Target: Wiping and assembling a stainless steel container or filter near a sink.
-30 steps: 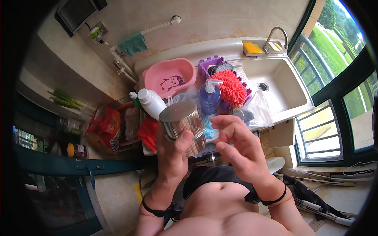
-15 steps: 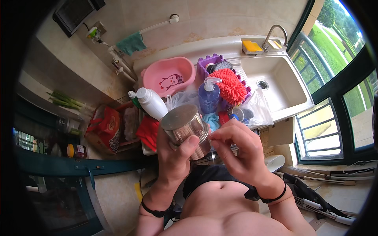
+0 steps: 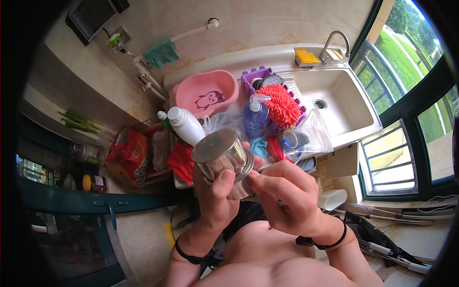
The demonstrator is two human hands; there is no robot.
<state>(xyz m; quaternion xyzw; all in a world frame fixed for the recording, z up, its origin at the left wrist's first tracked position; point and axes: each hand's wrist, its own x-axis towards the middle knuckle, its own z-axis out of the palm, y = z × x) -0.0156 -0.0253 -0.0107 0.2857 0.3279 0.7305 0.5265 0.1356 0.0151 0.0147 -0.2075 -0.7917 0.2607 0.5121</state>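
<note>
Head view: your jar (image 3: 94,183), well left of and nearer you than the pink tub (image 3: 196,86), bears a pale label too small to read. The red bag (image 3: 128,154), left of the tub, has a printed pattern, and the tub itself carries a penguin picture.

Around the tub you have a crowded surface (image 3: 229,58). The white bottle (image 3: 187,126) leans just on the tub's near side, with the red cloth (image 3: 180,161) a little nearer you. To the tub's right are the purple basket (image 3: 247,82), the red mitt (image 3: 278,106) and the pump bottle (image 3: 256,119); farther right is the sink (image 3: 334,91). The blue cloth (image 3: 258,145) and the clear bag (image 3: 316,136) lie right of the tub, on its near side. From where you look, the can overlaps the white bottle's lower end.

Your metal can (image 3: 217,149) is tilted, on the near side of the tub. Your left hand (image 3: 213,193) has its grip wrapped around it, thumb in front, fingers behind. Your right hand (image 3: 289,193) has a narrow grip, thumb and forefinger pinched at the can's rim; you cannot tell whether anything thin sits between them.
</note>
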